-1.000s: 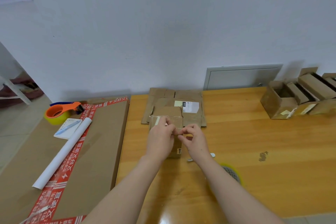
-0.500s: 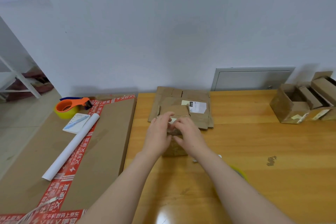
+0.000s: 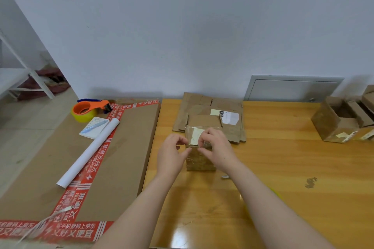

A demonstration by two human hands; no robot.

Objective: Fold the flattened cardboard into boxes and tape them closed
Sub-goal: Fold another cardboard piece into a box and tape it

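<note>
— Hands first?
— Left hand (image 3: pixel 174 153) curled, thumb and forefinger pinching the near top edge of the small cardboard box (image 3: pixel 200 160). Right hand (image 3: pixel 217 147) pinching the same top from 3 o'clock, over a pale label.
— And the box?
— Standing mid-bench (image 3: pixel 283 168), just at 6 o'clock of the flattened cardboard stack (image 3: pixel 212 107).
— Handling?
— Probably light and empty. Stiff at the corners, softer at the flaps, likely slick where taped. Best held by opposite side walls.
— Heading?
— Top up, near face toward 6 o'clock. Nearly cubic, so no clear long axis. Tape dispenser (image 3: pixel 89 110) at 10 o'clock, well apart.
</note>
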